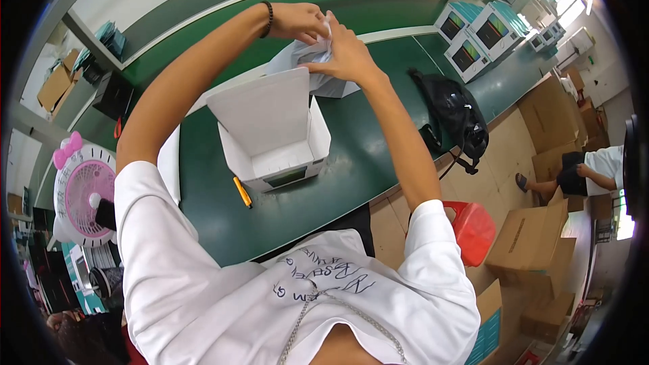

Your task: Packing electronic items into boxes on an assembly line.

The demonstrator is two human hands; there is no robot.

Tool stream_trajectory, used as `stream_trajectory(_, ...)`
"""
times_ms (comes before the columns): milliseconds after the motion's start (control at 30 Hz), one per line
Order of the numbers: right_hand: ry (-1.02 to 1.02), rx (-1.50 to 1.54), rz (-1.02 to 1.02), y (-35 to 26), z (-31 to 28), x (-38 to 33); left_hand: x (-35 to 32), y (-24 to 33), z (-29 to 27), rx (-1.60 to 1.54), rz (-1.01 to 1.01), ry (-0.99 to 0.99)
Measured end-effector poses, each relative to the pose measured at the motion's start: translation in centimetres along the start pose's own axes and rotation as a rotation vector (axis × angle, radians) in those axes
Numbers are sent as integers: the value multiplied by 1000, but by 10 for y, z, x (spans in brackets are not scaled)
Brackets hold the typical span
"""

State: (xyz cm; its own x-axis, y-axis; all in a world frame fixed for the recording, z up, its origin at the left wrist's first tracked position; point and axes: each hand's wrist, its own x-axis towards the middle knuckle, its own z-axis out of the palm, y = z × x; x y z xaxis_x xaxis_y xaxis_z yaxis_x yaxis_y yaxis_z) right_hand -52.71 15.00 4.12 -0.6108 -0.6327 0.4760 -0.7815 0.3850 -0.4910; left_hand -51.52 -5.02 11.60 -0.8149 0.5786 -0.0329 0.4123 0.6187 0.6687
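Beyond an open white box [287,152], both my arms reach across to a pale, translucent plastic bag [332,87]. My left hand [297,21], with a dark beaded bracelet at its wrist, pinches the bag's upper edge. Close beside it, my right hand [348,57] grips the same bunched plastic, its thumb near the top of the raised box lid [263,105]. Whether anything is inside the bag is hidden by the hands and lid. The box looks hollow, with white inner walls. A yellow-orange cutter [242,192] lies at its near left corner.
A black bag [453,111] with straps rests right on the green table [358,162]. Several printed boxes [483,34] stand at the far right. A pink-and-white fan [86,192] is at left. Below right are a red stool [468,231] and cardboard boxes [531,240]; a person [595,172] sits beyond.
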Motion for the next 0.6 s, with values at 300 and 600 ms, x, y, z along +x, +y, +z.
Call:
stream_trajectory(300,-159,-472,-60,17,-20,-12,-162,151,76,121,4,1088)
stream_trajectory(600,462,185,-32,-76,-133,-37,-216,144,218,-152,-436,1310)
